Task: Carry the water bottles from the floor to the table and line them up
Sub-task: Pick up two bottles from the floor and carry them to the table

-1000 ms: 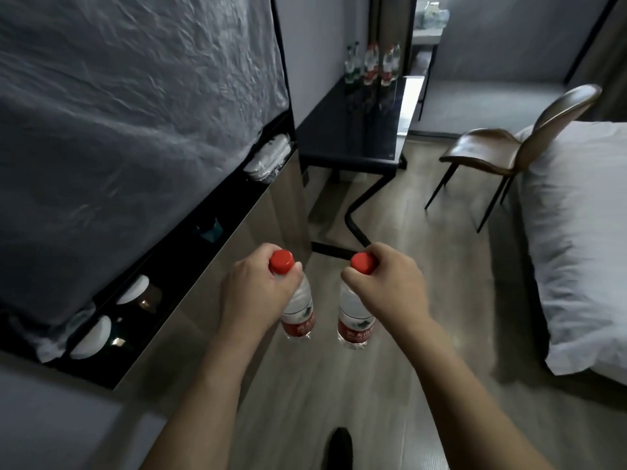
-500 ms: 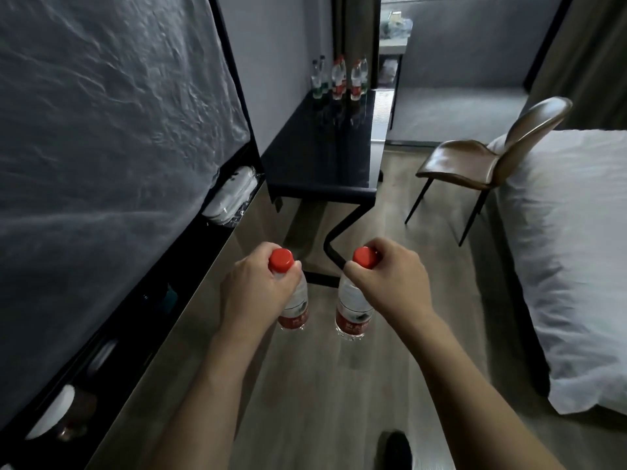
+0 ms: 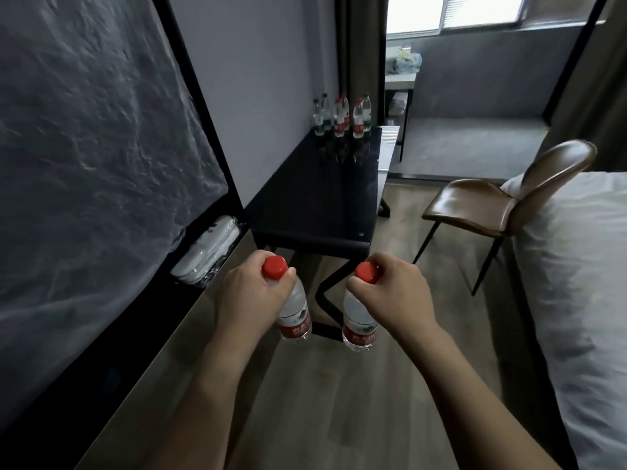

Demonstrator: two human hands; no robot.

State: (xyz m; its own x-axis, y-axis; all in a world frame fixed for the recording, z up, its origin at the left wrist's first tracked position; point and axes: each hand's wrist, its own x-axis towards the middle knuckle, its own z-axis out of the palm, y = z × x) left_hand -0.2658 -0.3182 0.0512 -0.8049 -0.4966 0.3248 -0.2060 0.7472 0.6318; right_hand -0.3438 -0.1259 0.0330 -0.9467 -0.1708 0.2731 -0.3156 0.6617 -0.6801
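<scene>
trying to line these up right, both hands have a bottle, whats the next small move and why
Probably keep walking forward to the black table. The left hand and right hand each grip a red-capped bottle near the neck, hanging over the floor short of the table's near edge. The bottles already on the table stand at its far end.

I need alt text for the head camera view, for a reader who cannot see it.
Two hands each grip a red-capped water bottle by the neck, left hand on the left bottle, right hand on the right bottle, above a wooden floor. Ahead, a black table holds more bottles at its far end; a brown chair stands right.
</scene>
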